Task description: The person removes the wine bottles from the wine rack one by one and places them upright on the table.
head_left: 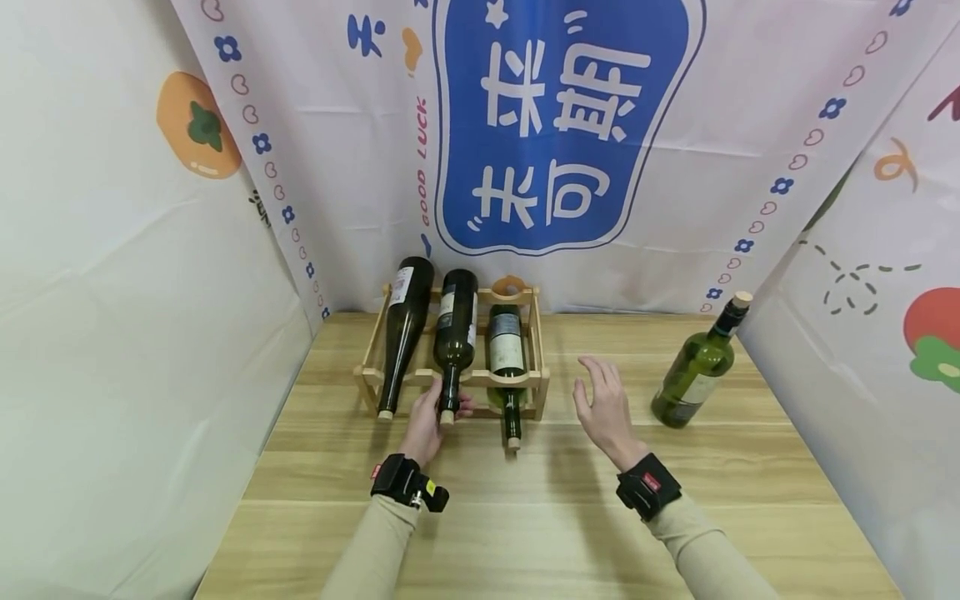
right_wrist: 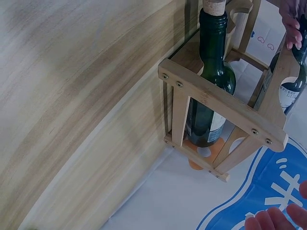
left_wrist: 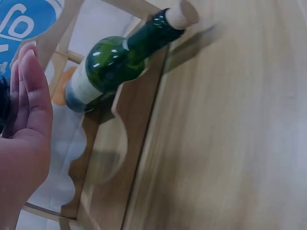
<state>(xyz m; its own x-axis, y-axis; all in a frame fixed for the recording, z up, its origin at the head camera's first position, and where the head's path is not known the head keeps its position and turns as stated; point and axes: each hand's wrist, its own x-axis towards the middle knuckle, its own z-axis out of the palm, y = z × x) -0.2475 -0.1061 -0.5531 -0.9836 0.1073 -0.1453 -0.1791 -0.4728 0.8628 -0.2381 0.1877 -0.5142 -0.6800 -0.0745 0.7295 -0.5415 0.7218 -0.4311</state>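
My left hand (head_left: 426, 425) holds the neck of the middle dark wine bottle (head_left: 454, 333), its fingers curling out past the neck's far side. That bottle lies in a wooden wine rack (head_left: 537, 381), neck toward me. Left of it lies another dark wine bottle (head_left: 407, 321) with a white label. On the right of the rack, a green wine bottle (head_left: 507, 342) lies lower, its corked neck sticking out in front. Between the rack and an upright green wine bottle (head_left: 696, 375), my right hand (head_left: 606, 410) hovers with loosely bent fingers, holding nothing.
The rack stands on a wood-grain table (head_left: 525, 517) near the printed back cloth (head_left: 360, 208). White cloth walls (head_left: 150, 333) close in both sides. The upright corked bottle stands near the table's right edge.
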